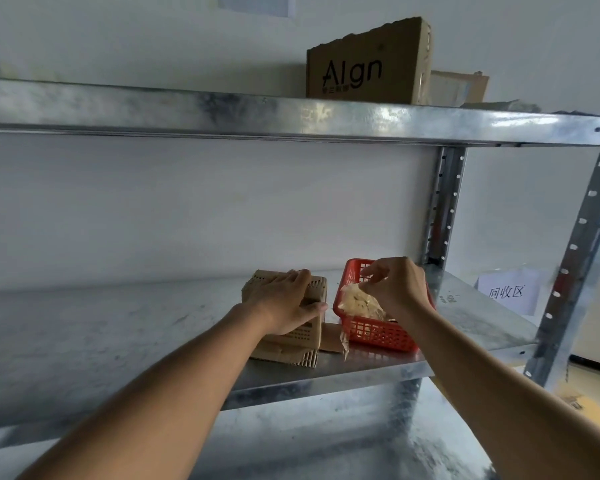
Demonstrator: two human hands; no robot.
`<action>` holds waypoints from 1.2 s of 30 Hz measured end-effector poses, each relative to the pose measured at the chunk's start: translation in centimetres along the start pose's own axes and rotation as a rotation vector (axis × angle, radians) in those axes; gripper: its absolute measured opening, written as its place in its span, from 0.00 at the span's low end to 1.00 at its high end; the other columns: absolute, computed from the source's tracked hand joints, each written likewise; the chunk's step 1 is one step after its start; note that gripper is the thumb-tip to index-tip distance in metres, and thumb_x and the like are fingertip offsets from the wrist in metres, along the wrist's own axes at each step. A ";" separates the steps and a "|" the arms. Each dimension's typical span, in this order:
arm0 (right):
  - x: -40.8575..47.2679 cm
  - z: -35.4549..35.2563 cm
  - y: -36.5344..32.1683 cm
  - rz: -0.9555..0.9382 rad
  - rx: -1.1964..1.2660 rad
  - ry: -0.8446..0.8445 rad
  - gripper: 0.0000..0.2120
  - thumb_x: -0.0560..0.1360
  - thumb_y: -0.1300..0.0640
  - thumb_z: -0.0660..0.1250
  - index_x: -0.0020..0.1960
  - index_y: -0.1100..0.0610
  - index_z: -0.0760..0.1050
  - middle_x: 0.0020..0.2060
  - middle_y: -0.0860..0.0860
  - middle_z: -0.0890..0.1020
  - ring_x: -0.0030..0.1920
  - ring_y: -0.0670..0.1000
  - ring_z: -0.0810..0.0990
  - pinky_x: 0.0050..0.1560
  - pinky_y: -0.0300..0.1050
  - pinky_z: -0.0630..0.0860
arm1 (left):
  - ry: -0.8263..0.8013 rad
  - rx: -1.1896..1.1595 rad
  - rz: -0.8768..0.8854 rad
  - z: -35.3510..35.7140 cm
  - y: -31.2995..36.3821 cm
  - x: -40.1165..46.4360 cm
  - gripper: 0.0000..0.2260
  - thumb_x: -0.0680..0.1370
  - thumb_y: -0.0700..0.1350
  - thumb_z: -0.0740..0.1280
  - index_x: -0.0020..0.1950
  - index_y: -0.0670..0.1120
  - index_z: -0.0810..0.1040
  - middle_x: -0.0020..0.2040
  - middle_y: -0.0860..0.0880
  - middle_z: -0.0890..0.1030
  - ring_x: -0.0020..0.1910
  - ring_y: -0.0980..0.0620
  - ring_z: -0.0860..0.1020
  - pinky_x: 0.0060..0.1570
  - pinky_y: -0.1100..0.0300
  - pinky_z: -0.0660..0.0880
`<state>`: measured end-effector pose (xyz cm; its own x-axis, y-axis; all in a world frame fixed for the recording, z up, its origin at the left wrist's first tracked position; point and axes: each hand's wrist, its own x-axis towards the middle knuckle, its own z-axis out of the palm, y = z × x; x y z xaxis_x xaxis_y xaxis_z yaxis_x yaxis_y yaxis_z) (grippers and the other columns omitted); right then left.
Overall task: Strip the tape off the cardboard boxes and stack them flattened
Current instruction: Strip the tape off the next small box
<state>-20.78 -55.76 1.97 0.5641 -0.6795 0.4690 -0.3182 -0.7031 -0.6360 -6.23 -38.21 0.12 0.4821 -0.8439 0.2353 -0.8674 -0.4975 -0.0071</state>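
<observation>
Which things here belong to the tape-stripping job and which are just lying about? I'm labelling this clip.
Job: small cardboard box under left hand; wad of stripped tape pinched by right hand; red basket.
Idle: Align carton; paper sign.

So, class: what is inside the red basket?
The red basket holds crumpled tape, which the right hand pinches. The hand and the tape cover whatever lies beneath.
</observation>
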 end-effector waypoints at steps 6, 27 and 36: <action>0.0 1.1 -1.6 -0.156 0.094 0.042 0.05 0.78 0.54 0.73 0.50 0.50 0.87 0.44 0.43 0.87 0.36 0.33 0.78 0.33 0.24 0.67 | -0.118 -0.141 0.012 -1.3 -1.0 0.2 0.28 0.76 0.72 0.64 0.67 0.55 0.68 0.59 0.56 0.76 0.55 0.50 0.77 0.51 0.50 0.75; -2.2 9.9 -8.5 -0.024 0.307 -0.552 0.21 0.74 0.55 0.78 0.61 0.48 0.71 0.58 0.52 0.78 0.52 0.56 0.83 0.44 0.55 0.86 | 0.052 -0.770 -0.467 -2.3 -11.9 -5.9 0.11 0.86 0.53 0.57 0.63 0.62 0.77 0.56 0.50 0.82 0.51 0.49 0.83 0.38 0.51 0.84; -3.1 11.2 -9.0 -0.047 0.568 -0.444 0.21 0.71 0.66 0.77 0.55 0.47 0.74 0.59 0.45 0.80 0.52 0.54 0.85 0.39 0.54 0.86 | 0.216 -1.089 -0.564 -2.6 -13.0 -6.9 0.20 0.84 0.62 0.59 0.74 0.57 0.68 0.58 0.50 0.80 0.52 0.50 0.83 0.43 0.53 0.81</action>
<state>-11.18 -45.01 -0.62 0.8621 -0.4173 0.2876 0.0914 -0.4302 -0.8981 1.38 -25.38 1.15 0.8797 -0.4651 0.0995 -0.2466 -0.2671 0.9316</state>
